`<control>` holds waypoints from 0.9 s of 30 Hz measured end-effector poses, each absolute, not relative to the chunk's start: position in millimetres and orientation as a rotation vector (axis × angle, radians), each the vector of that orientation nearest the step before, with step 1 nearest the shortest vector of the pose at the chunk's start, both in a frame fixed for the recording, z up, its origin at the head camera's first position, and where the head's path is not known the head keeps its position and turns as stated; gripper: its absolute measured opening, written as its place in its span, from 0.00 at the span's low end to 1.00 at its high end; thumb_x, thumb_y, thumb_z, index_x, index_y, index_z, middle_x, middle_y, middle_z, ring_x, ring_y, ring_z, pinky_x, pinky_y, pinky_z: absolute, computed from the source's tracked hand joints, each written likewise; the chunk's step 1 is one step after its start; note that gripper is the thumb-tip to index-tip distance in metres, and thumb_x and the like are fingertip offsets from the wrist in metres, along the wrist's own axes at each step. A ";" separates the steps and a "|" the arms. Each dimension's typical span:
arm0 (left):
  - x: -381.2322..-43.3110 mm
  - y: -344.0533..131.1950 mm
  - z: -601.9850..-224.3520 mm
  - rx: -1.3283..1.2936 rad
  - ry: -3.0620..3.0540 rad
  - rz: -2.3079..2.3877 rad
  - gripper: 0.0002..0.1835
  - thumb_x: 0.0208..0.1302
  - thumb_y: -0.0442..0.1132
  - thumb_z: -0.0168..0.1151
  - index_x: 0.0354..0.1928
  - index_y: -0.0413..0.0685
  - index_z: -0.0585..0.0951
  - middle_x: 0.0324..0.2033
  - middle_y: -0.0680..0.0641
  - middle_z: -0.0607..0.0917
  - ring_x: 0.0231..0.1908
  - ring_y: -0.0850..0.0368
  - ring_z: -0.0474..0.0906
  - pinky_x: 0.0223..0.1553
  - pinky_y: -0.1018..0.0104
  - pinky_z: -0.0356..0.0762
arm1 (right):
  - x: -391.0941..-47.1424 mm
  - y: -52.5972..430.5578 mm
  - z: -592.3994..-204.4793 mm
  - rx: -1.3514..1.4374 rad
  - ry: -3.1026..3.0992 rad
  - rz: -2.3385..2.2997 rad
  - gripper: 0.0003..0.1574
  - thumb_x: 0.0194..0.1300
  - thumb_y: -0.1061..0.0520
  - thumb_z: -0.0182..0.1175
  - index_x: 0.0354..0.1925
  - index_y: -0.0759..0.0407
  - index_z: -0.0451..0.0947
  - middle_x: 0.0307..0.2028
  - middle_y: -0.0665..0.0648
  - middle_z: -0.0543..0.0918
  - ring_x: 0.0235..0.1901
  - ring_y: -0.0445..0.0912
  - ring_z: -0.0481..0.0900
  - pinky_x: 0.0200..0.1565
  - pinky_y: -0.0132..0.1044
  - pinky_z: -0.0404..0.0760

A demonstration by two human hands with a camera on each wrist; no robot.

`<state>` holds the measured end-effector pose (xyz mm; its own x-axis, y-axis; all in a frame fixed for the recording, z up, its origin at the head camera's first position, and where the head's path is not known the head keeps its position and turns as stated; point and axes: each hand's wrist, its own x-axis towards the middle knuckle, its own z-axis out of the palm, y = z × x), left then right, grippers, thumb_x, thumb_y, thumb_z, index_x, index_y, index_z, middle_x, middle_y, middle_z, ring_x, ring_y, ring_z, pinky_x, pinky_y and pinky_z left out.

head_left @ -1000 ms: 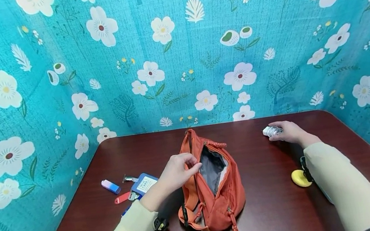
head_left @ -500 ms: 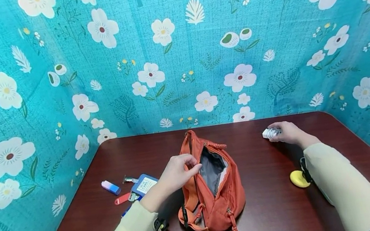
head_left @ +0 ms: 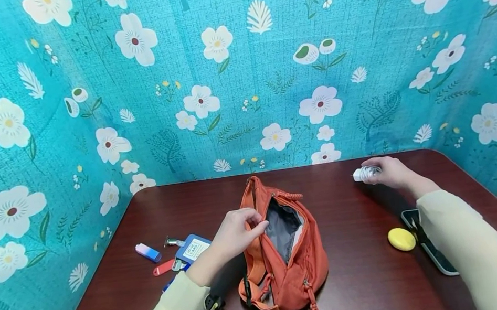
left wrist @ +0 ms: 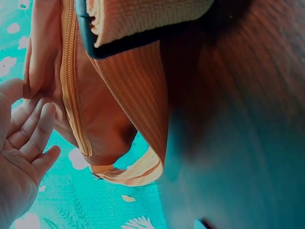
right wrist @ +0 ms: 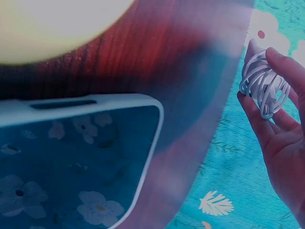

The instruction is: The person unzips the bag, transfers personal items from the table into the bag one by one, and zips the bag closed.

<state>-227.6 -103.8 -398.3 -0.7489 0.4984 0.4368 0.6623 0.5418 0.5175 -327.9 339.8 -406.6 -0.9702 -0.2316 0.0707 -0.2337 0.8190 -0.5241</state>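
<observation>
An orange-red fabric bag (head_left: 309,263) stands on the table with its zipped mouth spread, showing a grey lining. My left hand (head_left: 236,233) pinches the left edge of that mouth between thumb and fingers. In the left wrist view, the fingers (left wrist: 40,129) curl at the cloth beside a zipper, with a wide orange strap hanging nearby. At the far right, my right hand (head_left: 391,173) holds a white charger with its cable coiled round it (head_left: 366,173). The right wrist view shows thumb and fingertips gripping the looped cable (right wrist: 264,86), raised off the table.
A yellow round disc (head_left: 402,239) and a phone (head_left: 439,255) in a pale case lie under the right forearm. Left of the bag are a pink-blue lighter-like stick (head_left: 148,252), a red USB stick (head_left: 164,267) and a blue ID card holder (head_left: 193,248). Floral cloth walls surround the table.
My right hand has lifted slightly and shifted a little right with the charger. More of the phone shows beside the forearm. The left hand keeps its hold on the bag.
</observation>
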 end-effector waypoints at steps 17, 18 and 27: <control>-224.2 -104.8 -399.0 -0.956 -2.547 -1.019 0.05 0.65 0.39 0.65 0.31 0.52 0.81 0.26 0.60 0.78 0.28 0.67 0.73 0.32 0.69 0.74 | -292.8 291.6 -369.2 0.612 -2.854 0.937 0.36 0.60 0.51 0.69 0.62 0.64 0.72 0.50 0.66 0.80 0.42 0.53 0.76 0.40 0.44 0.75; -224.0 -104.9 -399.1 -0.957 -2.546 -1.021 0.05 0.65 0.39 0.65 0.31 0.52 0.81 0.27 0.60 0.78 0.28 0.67 0.73 0.32 0.69 0.74 | -290.9 286.3 -367.5 0.633 -2.846 0.947 0.35 0.60 0.52 0.69 0.62 0.63 0.72 0.50 0.64 0.80 0.41 0.53 0.76 0.40 0.44 0.76; -223.9 -106.3 -400.1 -0.958 -2.538 -1.023 0.05 0.65 0.39 0.65 0.30 0.52 0.81 0.26 0.61 0.78 0.28 0.67 0.73 0.32 0.68 0.74 | -274.6 247.1 -354.2 0.829 -2.788 0.973 0.33 0.59 0.52 0.71 0.61 0.57 0.75 0.47 0.58 0.81 0.35 0.48 0.76 0.34 0.38 0.75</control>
